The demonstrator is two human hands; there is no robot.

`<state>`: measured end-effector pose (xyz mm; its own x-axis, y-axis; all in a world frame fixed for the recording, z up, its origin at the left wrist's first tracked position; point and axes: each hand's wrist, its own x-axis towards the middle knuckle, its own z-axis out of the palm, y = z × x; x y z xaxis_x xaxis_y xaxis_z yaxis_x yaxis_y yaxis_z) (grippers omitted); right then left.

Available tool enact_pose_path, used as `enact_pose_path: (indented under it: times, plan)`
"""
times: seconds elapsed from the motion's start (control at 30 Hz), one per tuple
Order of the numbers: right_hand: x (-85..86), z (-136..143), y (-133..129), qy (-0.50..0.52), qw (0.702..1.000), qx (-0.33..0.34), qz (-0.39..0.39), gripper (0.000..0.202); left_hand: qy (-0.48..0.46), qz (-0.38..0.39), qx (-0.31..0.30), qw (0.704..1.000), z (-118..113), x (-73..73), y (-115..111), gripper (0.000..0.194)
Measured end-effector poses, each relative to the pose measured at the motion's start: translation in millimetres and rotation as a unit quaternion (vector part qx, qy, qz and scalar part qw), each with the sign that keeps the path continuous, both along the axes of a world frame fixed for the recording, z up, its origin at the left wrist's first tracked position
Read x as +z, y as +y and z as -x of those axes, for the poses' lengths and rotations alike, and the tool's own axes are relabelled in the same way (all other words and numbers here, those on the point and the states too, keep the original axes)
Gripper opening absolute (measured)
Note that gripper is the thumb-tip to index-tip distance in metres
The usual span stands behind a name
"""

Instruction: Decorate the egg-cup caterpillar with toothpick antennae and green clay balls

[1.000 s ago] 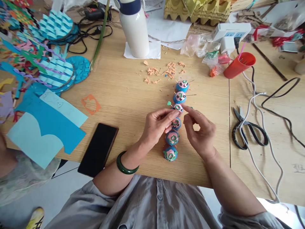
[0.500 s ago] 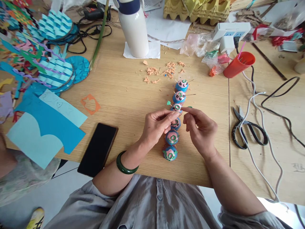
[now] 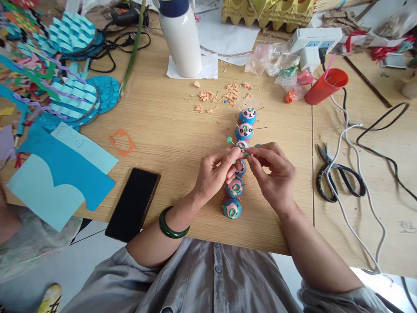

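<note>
A row of blue balls with pink tops and green rings (image 3: 234,188) runs up the table in front of me. Thin sticks poke out sideways from the far ones, and one stick carries a green tip (image 3: 230,139). Over the middle of the row, my left hand (image 3: 216,169) is closed in a pinch, with a bit of green showing at its fingers. My right hand (image 3: 275,176) meets it from the right, thumb and forefinger pinching a small green clay piece (image 3: 246,154). The hands partly cover the middle balls.
A black phone (image 3: 133,204) and cut blue paper (image 3: 78,161) lie at left. Orange shavings (image 3: 231,93) and a white bottle (image 3: 182,43) are beyond the row. Scissors (image 3: 340,174), cables and a tilted red cup (image 3: 326,87) are at right. Another person's arm shows far left.
My right thumb has closed toward the forefinger, and the green clay piece now shows between the fingertips. The left hand has barely moved.
</note>
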<state>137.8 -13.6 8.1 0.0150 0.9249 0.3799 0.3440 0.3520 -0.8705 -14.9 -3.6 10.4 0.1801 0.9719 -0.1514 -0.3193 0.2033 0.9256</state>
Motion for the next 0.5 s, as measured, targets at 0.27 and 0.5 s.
enact_pose_path:
  times: [0.27,0.5]
  plan:
    - [1.8,0.4,-0.8,-0.082,0.994,-0.013,-0.065,0.013,0.053,-0.008,0.005,0.999,-0.1,-0.4,-2.4,0.042]
    - [3.0,2.4,0.0,0.072,0.995,-0.014,0.066,0.008,0.042,0.002,0.017,0.999,1.3,-0.9,0.5,0.036]
